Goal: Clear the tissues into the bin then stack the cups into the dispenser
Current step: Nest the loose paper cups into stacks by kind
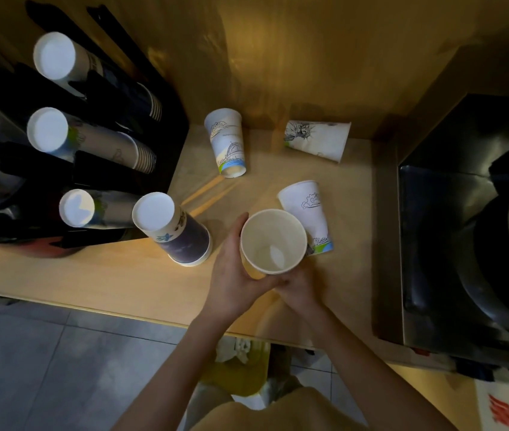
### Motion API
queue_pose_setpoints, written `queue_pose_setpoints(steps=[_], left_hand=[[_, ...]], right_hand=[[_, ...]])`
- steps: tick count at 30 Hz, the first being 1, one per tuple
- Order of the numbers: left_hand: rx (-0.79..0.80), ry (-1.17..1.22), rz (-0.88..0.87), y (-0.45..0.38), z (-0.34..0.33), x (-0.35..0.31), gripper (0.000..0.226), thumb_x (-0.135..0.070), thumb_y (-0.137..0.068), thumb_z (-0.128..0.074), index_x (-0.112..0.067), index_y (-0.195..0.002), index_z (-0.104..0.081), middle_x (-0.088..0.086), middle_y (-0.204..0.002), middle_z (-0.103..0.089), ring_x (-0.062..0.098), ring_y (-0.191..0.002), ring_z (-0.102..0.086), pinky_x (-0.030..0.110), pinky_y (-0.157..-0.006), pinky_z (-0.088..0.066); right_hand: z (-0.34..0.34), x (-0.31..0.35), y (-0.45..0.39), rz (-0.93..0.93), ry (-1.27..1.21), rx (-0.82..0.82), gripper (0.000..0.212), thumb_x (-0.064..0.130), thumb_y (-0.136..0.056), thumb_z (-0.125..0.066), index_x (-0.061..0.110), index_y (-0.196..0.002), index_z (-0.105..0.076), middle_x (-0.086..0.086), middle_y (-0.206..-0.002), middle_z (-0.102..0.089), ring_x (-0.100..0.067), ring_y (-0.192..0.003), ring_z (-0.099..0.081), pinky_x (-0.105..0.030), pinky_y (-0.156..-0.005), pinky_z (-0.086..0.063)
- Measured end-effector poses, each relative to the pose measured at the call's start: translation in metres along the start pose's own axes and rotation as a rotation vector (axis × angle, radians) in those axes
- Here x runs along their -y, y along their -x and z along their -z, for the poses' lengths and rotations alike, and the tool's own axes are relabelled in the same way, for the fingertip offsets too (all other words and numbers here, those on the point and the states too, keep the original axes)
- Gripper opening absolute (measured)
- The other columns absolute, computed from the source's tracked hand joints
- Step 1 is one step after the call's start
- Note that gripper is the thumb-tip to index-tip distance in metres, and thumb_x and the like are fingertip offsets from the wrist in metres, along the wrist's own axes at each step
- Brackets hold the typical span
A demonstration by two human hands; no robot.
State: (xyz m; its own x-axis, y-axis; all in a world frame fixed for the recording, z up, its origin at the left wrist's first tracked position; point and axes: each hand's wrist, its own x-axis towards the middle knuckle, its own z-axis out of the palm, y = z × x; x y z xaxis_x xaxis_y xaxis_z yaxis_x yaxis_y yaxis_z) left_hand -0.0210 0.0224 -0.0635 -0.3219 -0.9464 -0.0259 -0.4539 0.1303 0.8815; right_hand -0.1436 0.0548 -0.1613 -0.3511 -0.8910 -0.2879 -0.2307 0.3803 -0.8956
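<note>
My left hand [237,275] curled around the side of an upright paper cup [273,242] held above the wooden surface [122,275], while my right hand [301,286] cupped its base from beneath, fingers closed against it, beside a toppled cup [309,213].

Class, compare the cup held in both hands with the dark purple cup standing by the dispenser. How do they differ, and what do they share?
The held cup is mouth-up, showing its pale inside; the purple cup stands upside down, its white base on top. The held cup is off the counter, gripped by the left hand and right hand; the purple cup rests on the counter untouched. Both are tapered paper cups.
</note>
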Motion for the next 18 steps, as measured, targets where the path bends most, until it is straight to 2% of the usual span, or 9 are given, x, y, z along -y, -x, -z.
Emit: queue_pose_setpoints(steps=[1, 3, 5, 8, 10, 12, 13, 15, 18], left_hand=[[0.003, 0.010, -0.023, 0.001, 0.000, -0.001, 0.096, -0.048, -0.051, -0.079, -0.025, -0.132, -0.032, -0.018, -0.127, -0.046, -0.010, -0.116, -0.044, 0.006, -0.093, -0.036], [0.001, 0.014, -0.031, 0.001, 0.003, -0.006, 0.087, -0.044, -0.052, -0.080, -0.036, -0.125, -0.032, -0.027, -0.123, -0.045, -0.017, -0.113, -0.043, 0.002, -0.090, -0.034], [0.006, 0.018, -0.041, -0.002, 0.005, -0.007, 0.084, -0.044, -0.051, -0.080, -0.041, -0.120, -0.032, -0.029, -0.120, -0.044, -0.022, -0.109, -0.043, 0.000, -0.087, -0.034], [0.023, 0.015, -0.047, -0.005, 0.010, -0.008, 0.083, -0.045, -0.051, -0.078, -0.042, -0.120, -0.031, -0.030, -0.118, -0.044, -0.023, -0.108, -0.042, -0.001, -0.086, -0.035], [0.048, -0.013, -0.047, -0.008, 0.013, -0.008, 0.082, -0.047, -0.052, -0.077, -0.046, -0.119, -0.029, -0.033, -0.117, -0.043, -0.024, -0.107, -0.041, -0.002, -0.084, -0.035], [0.089, -0.025, -0.044, -0.010, 0.015, -0.008, 0.086, -0.051, -0.052, -0.075, -0.042, -0.125, -0.029, -0.028, -0.119, -0.046, -0.016, -0.109, -0.045, -0.001, -0.083, -0.036], [0.109, -0.042, -0.035, -0.010, 0.016, -0.007, 0.093, -0.054, -0.052, -0.073, -0.035, -0.131, -0.029, -0.022, -0.123, -0.047, -0.010, -0.112, -0.046, 0.002, -0.084, -0.036], [0.168, -0.079, -0.008, -0.011, 0.022, -0.007, 0.112, -0.058, -0.049, -0.073, -0.019, -0.142, -0.021, -0.009, -0.137, -0.041, 0.002, -0.123, -0.040, 0.015, -0.094, -0.035], [0.254, -0.132, -0.012, -0.016, 0.033, -0.009, 0.120, -0.047, -0.052, -0.084, -0.016, -0.145, -0.014, 0.002, -0.149, -0.031, 0.014, -0.135, -0.032, 0.029, -0.106, -0.034]], right_hand=[[0.000, 0.004, 0.002, -0.013, 0.081, 0.001, 0.073, 0.032, -0.055, -0.068, -0.006, -0.116, -0.053, -0.018, -0.114, -0.062, -0.027, -0.111, -0.058, -0.033, -0.092, -0.045], [0.005, 0.007, 0.003, -0.014, 0.210, 0.037, 0.067, 0.027, -0.060, -0.063, -0.008, -0.116, -0.056, -0.022, -0.117, -0.063, -0.028, -0.112, -0.057, -0.018, -0.086, -0.036], [0.011, 0.006, 0.004, -0.014, 0.229, 0.057, 0.057, 0.007, -0.066, -0.069, -0.005, -0.120, -0.054, -0.019, -0.116, -0.064, -0.030, -0.110, -0.058, -0.014, -0.080, -0.034], [0.021, 0.014, 0.007, 0.021, 0.198, 0.019, 0.064, -0.009, -0.070, -0.064, 0.002, -0.130, -0.046, -0.005, -0.125, -0.056, -0.018, -0.122, -0.048, -0.013, -0.090, -0.033], [0.027, 0.025, 0.009, 0.039, 0.187, -0.004, 0.059, -0.012, -0.073, -0.060, 0.005, -0.128, -0.049, -0.003, -0.119, -0.059, -0.018, -0.116, -0.054, -0.012, -0.088, -0.038], [0.036, 0.040, 0.012, 0.063, 0.188, -0.026, 0.052, -0.011, -0.074, -0.059, 0.007, -0.122, -0.053, 0.000, -0.105, -0.061, -0.017, -0.101, -0.061, -0.006, -0.077, -0.042], [0.041, 0.048, 0.012, 0.072, 0.199, -0.051, 0.048, -0.008, -0.076, -0.060, 0.009, -0.120, -0.055, 0.002, -0.102, -0.063, -0.015, -0.097, -0.062, -0.007, -0.076, -0.044], [0.051, 0.060, 0.011, 0.080, 0.221, -0.124, 0.040, 0.001, -0.079, -0.062, 0.015, -0.116, -0.057, -0.003, -0.103, -0.069, -0.018, -0.094, -0.064, -0.026, -0.081, -0.051], [0.063, 0.075, 0.006, 0.059, 0.267, -0.227, 0.025, 0.006, -0.082, -0.059, 0.013, -0.106, -0.062, -0.012, -0.094, -0.073, -0.027, -0.087, -0.067, -0.039, -0.079, -0.053]])
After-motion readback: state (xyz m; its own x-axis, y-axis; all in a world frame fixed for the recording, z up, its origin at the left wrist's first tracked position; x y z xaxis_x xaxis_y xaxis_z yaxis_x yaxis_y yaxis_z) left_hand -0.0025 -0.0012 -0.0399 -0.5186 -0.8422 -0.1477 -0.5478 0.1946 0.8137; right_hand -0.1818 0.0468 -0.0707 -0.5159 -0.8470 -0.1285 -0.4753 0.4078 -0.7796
